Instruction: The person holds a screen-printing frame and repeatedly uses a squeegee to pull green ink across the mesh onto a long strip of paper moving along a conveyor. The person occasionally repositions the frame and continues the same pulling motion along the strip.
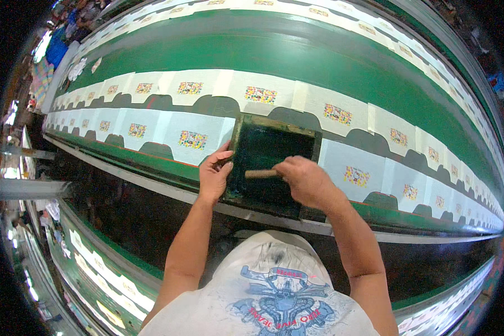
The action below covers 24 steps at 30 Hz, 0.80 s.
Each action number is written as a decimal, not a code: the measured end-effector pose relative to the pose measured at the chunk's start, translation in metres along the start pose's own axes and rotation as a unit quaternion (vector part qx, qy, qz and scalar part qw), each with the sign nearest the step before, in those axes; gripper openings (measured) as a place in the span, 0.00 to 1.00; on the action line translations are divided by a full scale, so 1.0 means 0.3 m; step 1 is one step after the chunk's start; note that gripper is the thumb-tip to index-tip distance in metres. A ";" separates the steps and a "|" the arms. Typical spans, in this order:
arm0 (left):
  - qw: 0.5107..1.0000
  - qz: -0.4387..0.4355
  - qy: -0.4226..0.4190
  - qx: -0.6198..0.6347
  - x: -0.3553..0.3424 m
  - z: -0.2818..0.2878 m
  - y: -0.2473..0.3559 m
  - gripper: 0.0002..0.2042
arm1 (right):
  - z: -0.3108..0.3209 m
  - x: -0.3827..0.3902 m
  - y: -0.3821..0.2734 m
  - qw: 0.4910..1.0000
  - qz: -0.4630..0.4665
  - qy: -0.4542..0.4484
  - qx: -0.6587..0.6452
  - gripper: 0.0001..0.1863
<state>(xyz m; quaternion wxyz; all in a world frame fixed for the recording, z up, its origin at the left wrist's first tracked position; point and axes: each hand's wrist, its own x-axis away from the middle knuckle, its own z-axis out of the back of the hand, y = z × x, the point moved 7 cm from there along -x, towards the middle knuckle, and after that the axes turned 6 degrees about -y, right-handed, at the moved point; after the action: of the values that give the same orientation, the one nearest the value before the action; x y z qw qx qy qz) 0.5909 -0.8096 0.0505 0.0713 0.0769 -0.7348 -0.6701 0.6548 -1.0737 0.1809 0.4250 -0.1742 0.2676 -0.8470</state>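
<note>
A dark screen printing frame [317,147] with a worn wooden rim lies on the near row of pale blue fabric pieces, close to the table's front edge. At its left rim, my left hand [215,171] grips the side with thumb and fingers. Inside the frame, my right hand [302,178] is closed round the right end of a squeegee [260,174] with a light wooden handle. The squeegee lies crosswise over the black mesh; its blade is hard to make out. A pale blue fabric piece [204,127] with a colourful print shows left of the frame.
The long green printing table [185,47] curves across the view, carrying rows of printed pieces. Behind the frame runs a cream row [297,101]. A pale rail [151,189] follows the near edge. Another table [89,241] with pieces stands at the lower left.
</note>
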 end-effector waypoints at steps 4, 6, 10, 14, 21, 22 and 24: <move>1.000 0.023 -0.005 0.016 -0.003 0.003 -0.020 0.19 | 0.041 -0.097 0.097 0.997 -0.028 0.063 0.041 0.21; 0.999 0.026 -0.009 0.019 -0.004 -0.002 -0.023 0.19 | 0.052 -0.125 0.127 0.991 -0.036 0.120 0.047 0.24; 0.999 0.021 -0.018 0.015 -0.021 -0.006 -0.033 0.16 | 0.043 -0.136 0.111 0.988 -0.057 0.121 0.073 0.26; 1.000 0.017 -0.018 -0.010 -0.014 -0.010 -0.025 0.13 | 0.001 -0.099 0.031 0.988 -0.053 0.105 0.103 0.28; 0.997 -0.004 -0.035 -0.067 -0.021 -0.014 0.011 0.10 | -0.113 0.002 -0.117 0.986 -0.055 0.091 0.131 0.28; 0.998 -0.001 -0.034 -0.057 -0.018 -0.016 0.012 0.10 | -0.133 0.021 -0.132 0.985 -0.052 0.091 0.134 0.27; 0.997 -0.007 -0.031 -0.066 -0.015 -0.016 0.019 0.11 | -0.156 0.048 -0.174 0.985 -0.052 0.089 0.135 0.26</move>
<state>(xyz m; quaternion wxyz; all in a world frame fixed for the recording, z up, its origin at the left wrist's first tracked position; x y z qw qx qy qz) 0.5961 -0.8127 0.0565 0.0487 0.0559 -0.6901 -0.7199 0.5893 -1.0453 0.1762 0.3748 -0.0524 0.1782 -0.9083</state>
